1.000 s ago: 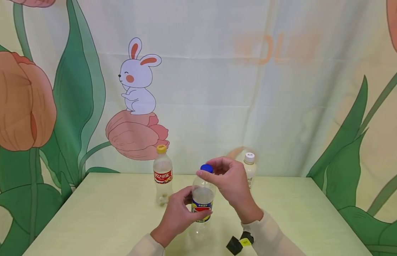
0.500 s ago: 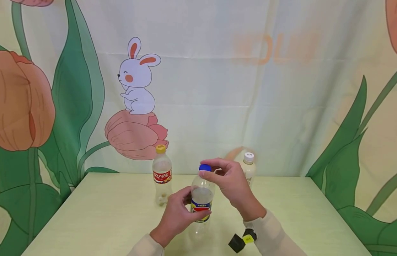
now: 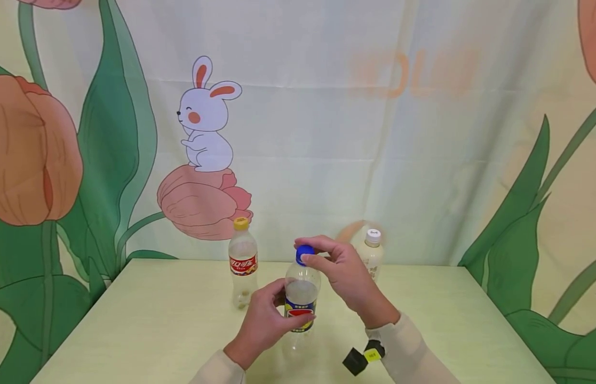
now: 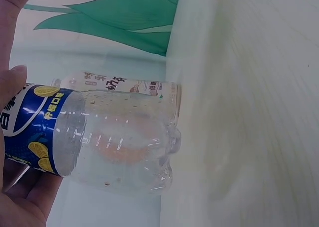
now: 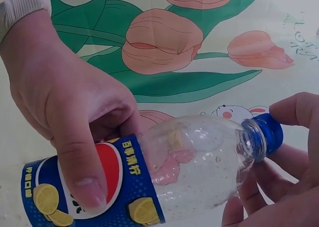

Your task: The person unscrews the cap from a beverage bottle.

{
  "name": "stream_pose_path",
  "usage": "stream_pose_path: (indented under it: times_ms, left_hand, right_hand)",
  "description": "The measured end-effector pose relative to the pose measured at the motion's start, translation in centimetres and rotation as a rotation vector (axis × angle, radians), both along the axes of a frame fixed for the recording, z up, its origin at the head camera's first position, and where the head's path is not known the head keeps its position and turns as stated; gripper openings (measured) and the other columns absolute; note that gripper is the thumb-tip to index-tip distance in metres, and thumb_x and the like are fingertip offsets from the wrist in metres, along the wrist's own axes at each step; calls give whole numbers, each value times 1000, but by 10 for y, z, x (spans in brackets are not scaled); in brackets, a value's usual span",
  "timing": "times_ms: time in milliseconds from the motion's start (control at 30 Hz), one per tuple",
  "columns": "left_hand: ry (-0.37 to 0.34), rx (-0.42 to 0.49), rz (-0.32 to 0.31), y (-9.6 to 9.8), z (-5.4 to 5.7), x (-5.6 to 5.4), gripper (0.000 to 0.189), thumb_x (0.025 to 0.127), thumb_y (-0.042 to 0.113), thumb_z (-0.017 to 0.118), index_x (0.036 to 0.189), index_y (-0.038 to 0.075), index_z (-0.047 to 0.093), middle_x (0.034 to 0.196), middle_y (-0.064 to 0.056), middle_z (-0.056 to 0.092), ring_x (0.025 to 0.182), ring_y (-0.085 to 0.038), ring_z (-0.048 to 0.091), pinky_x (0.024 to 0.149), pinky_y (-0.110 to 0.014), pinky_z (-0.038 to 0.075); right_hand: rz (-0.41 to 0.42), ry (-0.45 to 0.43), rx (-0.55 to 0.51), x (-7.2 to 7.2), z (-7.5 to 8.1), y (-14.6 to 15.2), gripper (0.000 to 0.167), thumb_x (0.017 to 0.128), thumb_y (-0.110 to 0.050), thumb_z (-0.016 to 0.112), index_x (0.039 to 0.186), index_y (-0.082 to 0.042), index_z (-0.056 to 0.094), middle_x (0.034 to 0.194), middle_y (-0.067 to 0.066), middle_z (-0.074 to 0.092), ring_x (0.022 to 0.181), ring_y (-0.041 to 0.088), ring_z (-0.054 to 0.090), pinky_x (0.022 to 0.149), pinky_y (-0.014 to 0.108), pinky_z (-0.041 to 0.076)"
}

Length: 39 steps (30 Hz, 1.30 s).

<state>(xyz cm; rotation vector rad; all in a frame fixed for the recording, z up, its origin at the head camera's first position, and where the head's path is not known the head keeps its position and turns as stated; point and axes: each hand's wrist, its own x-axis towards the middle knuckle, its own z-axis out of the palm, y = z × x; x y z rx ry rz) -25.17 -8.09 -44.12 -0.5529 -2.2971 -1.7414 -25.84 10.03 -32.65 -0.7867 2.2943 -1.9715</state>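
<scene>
A clear plastic bottle (image 3: 301, 290) with a blue lemon-printed label stands nearly upright in front of me. My left hand (image 3: 266, 320) grips it around the label (image 5: 119, 182), thumb across the front. The blue cap (image 3: 304, 254) sits on the bottle's neck. My right hand (image 3: 343, 272) pinches this cap between thumb and fingers, as the right wrist view also shows. In the left wrist view the ribbed base (image 4: 169, 157) is close to the tabletop; whether it touches cannot be told. The bottle holds no visible drink, just small droplets on its wall.
A yellow-capped bottle (image 3: 243, 266) with a red label stands behind to the left. Behind my right hand is a white-capped bottle (image 3: 373, 250), partly hidden. The pale table (image 3: 134, 325) ends at a printed curtain (image 3: 298, 133). A black block (image 3: 355, 361) hangs by my right sleeve.
My right hand has shifted slightly left, its fingers reaching further over the cap and the thumb now against its near side. The bottle has moved slightly left, with the left hand keeping its grip.
</scene>
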Motion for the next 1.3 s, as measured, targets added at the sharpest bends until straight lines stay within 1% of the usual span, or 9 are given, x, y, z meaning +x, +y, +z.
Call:
stream_pose_path:
  times_ms: [100,200,267,333,433,600,933,1133,1300]
  left_hand:
    - [-1,-2,4,-1,2,0,57,74,27,94,124,22,66,118,3,74,106,-16,72,92,-22,58]
    - [-6,-6,5,-2,3,-1,56,75,27,93,124,23,65,118,3,73,106,-16,72,92,-20,57]
    - [-8,-8,4,-2,3,-1,56,75,27,93,124,23,65,118,3,73,106,-16,72,92,-20,58]
    - [-9,-8,6,-3,3,-1,56,75,27,93,124,23,66,118,4,73,106,-16,72,93,-22,58]
    - [-9,-8,6,-2,3,-2,57,75,28,93,125,23,65,119,3,73,107,-17,72,95,-29,59]
    - [-4,-1,-1,-2,2,-2,58,75,31,93,125,23,65,120,3,73,107,-18,72,97,-40,60]
    - [9,18,8,-1,1,-2,56,73,29,94,121,23,66,115,4,74,103,-14,73,94,-33,60]
    - [-9,15,12,-1,2,-2,57,73,27,95,122,22,66,116,3,74,104,-16,73,95,-36,60]
    - [-21,-2,14,-2,3,-3,59,75,31,93,126,21,65,121,0,73,107,-19,72,95,-36,60]
  right_hand:
    - [-79,12,14,0,-2,-1,34,96,-17,72,129,-11,70,125,11,69,109,25,63,93,36,55]
    - [-205,30,23,0,-3,-4,35,87,-23,83,118,-14,73,110,8,71,97,25,63,83,34,55]
    - [-279,38,17,0,-4,-6,36,80,-26,89,110,-14,73,104,6,71,93,24,63,80,34,55]
    - [-322,35,6,1,-4,-8,37,76,-27,92,104,-13,72,100,5,72,90,24,64,80,34,56]
    - [-348,38,5,2,-3,-10,37,74,-27,94,100,-13,72,97,5,72,87,23,65,78,34,56]
    - [-352,56,0,3,-2,-10,32,75,-26,93,98,-13,75,92,5,73,84,22,65,76,33,56]
    - [-282,64,-26,2,-3,-8,26,81,-23,88,104,-15,80,96,5,76,90,22,65,77,32,55]
    - [-223,94,-6,1,-5,-6,25,88,-20,82,112,-17,79,104,4,75,97,23,66,86,38,54]
    - [-179,104,31,-2,-5,-3,26,93,-19,76,119,-16,76,111,5,73,105,23,64,90,38,53]
